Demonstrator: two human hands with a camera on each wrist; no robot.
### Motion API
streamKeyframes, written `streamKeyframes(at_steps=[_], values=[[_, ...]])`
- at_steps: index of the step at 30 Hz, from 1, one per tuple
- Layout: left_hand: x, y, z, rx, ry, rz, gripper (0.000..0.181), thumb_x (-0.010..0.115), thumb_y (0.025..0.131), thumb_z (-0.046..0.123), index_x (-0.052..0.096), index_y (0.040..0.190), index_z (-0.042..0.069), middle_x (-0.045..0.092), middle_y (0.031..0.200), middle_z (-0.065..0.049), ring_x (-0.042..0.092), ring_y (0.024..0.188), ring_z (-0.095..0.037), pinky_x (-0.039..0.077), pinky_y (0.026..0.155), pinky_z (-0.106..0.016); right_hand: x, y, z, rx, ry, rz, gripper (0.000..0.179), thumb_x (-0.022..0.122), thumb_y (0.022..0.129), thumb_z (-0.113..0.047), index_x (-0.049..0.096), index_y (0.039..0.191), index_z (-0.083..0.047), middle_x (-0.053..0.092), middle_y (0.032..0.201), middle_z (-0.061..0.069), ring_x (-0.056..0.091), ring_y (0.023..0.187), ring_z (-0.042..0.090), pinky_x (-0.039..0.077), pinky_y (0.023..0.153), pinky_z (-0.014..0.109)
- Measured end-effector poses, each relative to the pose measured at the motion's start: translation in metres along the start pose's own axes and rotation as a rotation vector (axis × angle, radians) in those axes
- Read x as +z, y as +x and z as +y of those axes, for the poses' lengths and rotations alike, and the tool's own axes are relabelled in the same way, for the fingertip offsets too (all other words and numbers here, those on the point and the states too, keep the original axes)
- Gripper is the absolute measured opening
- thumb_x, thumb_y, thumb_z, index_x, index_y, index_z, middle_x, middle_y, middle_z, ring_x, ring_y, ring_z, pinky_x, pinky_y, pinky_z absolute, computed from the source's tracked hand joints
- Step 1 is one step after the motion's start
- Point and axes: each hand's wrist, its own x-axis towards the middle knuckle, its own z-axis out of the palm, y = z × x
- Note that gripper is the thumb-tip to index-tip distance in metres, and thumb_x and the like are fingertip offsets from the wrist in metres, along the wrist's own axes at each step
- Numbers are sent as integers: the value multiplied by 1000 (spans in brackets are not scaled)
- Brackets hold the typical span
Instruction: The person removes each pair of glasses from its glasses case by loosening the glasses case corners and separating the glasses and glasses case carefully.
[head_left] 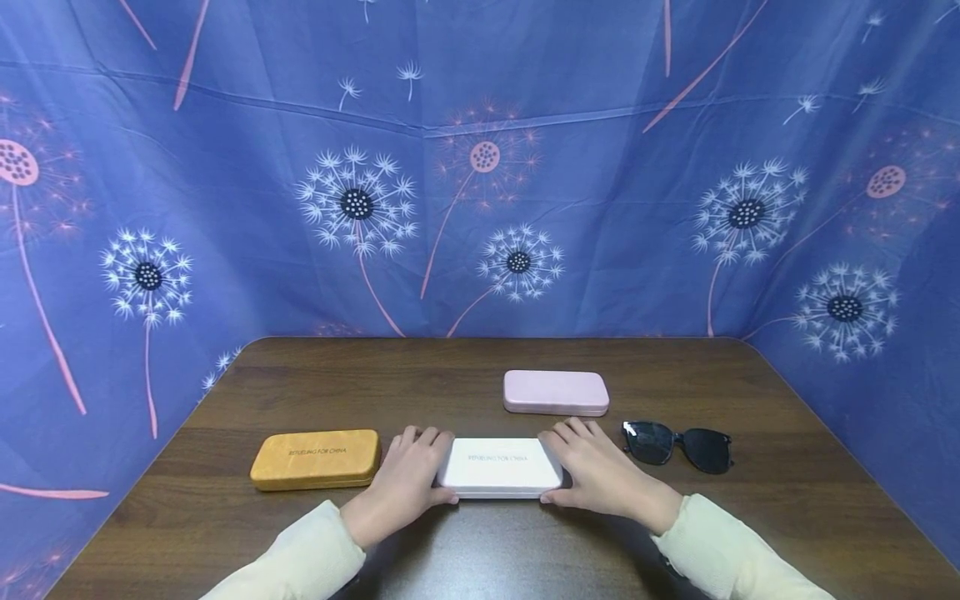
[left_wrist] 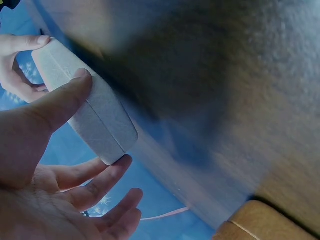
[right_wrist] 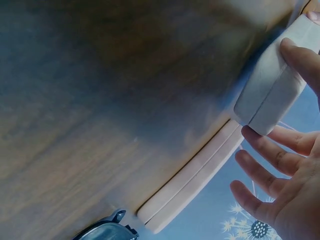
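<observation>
A white glasses case (head_left: pixel 500 468) with small lettering on its lid is closed and lies between my two hands. My left hand (head_left: pixel 408 471) grips its left end, the thumb on the near side and fingers at the far side. At the opposite end my right hand (head_left: pixel 597 473) holds it the same way. Both wrist views show the case's seam (left_wrist: pixel 95 112) unbroken, with thumb and fingers on either side of the case (right_wrist: pixel 272 82). Whether it touches the table is hard to tell.
Left of my left hand lies a mustard-yellow glasses case (head_left: pixel 317 460). Farther back is a pink glasses case (head_left: pixel 556 392). Dark sunglasses (head_left: pixel 678 446) rest right of my right hand. A blue dandelion-print cloth (head_left: pixel 450 208) hangs around the brown wooden table (head_left: pixel 375 367).
</observation>
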Motion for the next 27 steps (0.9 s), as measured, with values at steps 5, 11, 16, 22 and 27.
streamKeyframes(at_steps=[5,11,16,22,27], values=[[1,-2,3,7,6,7,68,83,55,39,57,107,5,62,96,-8,53,92,-31,43,78,-45,0,-4,-1,16,11,-14,75,74,63,-55,56,117,-6,60,108,5,51,103,22,42,86,43],[4,-3,3,11,25,20,68,83,53,41,57,105,6,61,94,-7,53,91,-30,43,77,-44,1,-5,-1,14,14,-21,74,74,63,-55,56,116,-7,60,107,5,51,102,21,42,85,43],[5,-4,3,2,15,0,68,82,54,43,57,106,6,62,96,-7,53,92,-30,43,79,-45,3,-6,-1,15,21,-20,74,74,63,-55,56,116,-7,60,108,4,51,102,21,42,85,42],[6,-4,2,-9,2,-19,69,82,55,43,57,108,5,62,98,-8,53,93,-31,43,79,-45,4,-6,0,21,26,-19,74,74,63,-55,56,117,-7,60,108,4,51,102,21,42,85,43],[9,-4,0,-23,-33,-43,72,81,58,42,56,113,5,62,105,-10,53,98,-33,42,81,-46,6,-7,-1,27,33,-19,75,74,63,-54,55,118,-8,59,109,4,51,101,20,42,85,42]])
